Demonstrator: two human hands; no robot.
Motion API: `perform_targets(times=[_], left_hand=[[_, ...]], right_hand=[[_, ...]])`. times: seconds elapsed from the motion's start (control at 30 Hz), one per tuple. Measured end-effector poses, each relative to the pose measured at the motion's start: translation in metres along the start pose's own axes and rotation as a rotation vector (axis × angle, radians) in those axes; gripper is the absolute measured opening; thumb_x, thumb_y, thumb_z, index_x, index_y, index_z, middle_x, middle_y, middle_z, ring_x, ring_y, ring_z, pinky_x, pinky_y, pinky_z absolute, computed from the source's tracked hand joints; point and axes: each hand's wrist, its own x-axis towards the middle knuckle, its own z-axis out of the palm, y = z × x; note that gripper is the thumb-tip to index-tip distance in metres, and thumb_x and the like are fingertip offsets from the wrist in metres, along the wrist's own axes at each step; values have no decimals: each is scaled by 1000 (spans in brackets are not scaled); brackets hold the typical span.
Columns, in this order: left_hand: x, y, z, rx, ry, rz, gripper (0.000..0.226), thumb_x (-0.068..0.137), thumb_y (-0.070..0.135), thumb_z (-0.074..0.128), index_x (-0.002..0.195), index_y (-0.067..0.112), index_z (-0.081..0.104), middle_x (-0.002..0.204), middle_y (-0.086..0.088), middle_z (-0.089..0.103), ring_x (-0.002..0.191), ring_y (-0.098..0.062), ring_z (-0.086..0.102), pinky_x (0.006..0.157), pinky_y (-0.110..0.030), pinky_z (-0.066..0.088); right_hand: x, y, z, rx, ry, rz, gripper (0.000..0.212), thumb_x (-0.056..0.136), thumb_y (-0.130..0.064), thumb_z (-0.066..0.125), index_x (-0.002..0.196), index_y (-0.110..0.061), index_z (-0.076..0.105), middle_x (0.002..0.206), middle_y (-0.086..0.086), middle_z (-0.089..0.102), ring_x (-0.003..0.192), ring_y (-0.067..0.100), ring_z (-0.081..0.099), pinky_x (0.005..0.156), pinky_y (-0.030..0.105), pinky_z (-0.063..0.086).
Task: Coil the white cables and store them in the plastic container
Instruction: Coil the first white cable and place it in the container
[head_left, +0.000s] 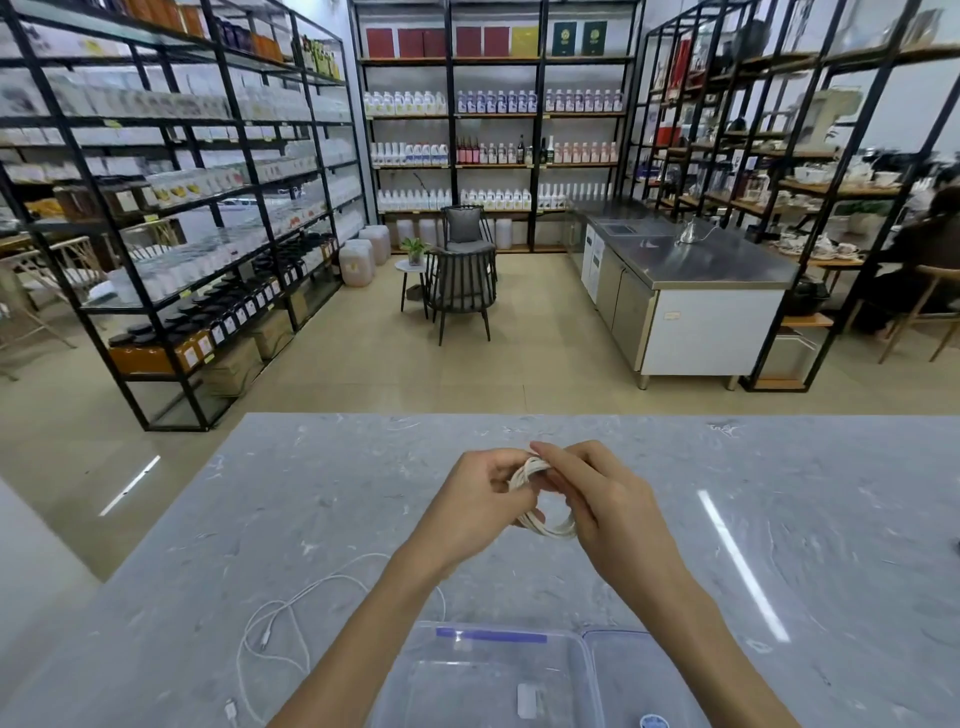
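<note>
1. Shop shelving with black frames and rows of bottles fills the background of the head view. A steel counter stands off to the right. In front lies a grey marbled desk.
2. Both hands meet above the middle of the desk. The left hand and right hand grip one white coil between them.
3. The left fingers are curled round the coil's left side. The right fingers pinch its top strands, with the loop hanging below towards the person.
4. The coil looks nearly wound, with no free tail visible. Whether its end is tucked in cannot be told.
5. The container stands open at the near edge of the desk, directly below the hands and closer to the person. A clear lid lies just beside it on the right.
6. The next move probably depends on this: the coil must travel straight back and down. Its flat ring should be turned level to drop inside. The two hands are about equally near, though the right has the top grip.
7. A second, loose cable sprawls on the desk left of the container, nearer the left hand. It has not yet been coiled.
</note>
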Motion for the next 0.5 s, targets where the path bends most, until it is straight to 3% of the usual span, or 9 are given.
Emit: perform_targets(times=[0.07, 0.17, 0.23, 0.33, 0.43, 0.5], left_hand=[[-2, 1, -2, -151, -1, -42, 13, 90, 8, 68, 102, 7, 73, 100, -16, 75, 81, -22, 74, 72, -27, 59], [-6, 3, -8, -424, -112, -135, 27, 95, 16, 61, 114, -3, 66, 107, -25, 71, 96, -35, 72, 84, -38, 59], [-7, 5, -8, -494, -141, -167, 30, 95, 14, 60, 119, -3, 65, 111, -26, 70, 99, -40, 71, 87, -41, 58], [-7, 5, -1, -558, -125, -183, 34, 89, 15, 66, 117, -4, 66, 110, -24, 71, 99, -33, 72, 87, -37, 58], [-6, 5, 1, -648, -133, -200, 33, 85, 15, 69, 113, -2, 69, 104, -19, 73, 95, -28, 72, 88, -35, 57], [-5, 5, 0, -663, -112, -193, 37, 84, 14, 70, 115, -6, 66, 105, -22, 71, 96, -31, 71, 88, -35, 57]], right_hand=[[-1, 0, 1, 79, 24, 87, 54, 85, 15, 55, 123, -22, 64, 103, -2, 60, 76, 8, 65, 64, 20, 53], [1, -2, 1, 293, 115, 250, 40, 95, 3, 49, 108, -32, 64, 97, -4, 60, 71, 8, 64, 64, 8, 44], [3, -7, 3, 413, 149, 341, 35, 98, -5, 47, 101, -36, 62, 100, -5, 61, 81, 6, 62, 72, 19, 49], [5, -15, 7, 508, 188, 413, 31, 99, -9, 46, 101, -34, 64, 106, -11, 63, 100, 4, 57, 82, 34, 51], [7, -17, 5, 562, 208, 408, 31, 100, -11, 46, 103, -34, 66, 107, -14, 63, 99, 8, 57, 82, 35, 50], [9, -16, 2, 607, 196, 409, 32, 100, -9, 47, 103, -33, 68, 105, -11, 64, 87, 7, 58, 73, 27, 48]])
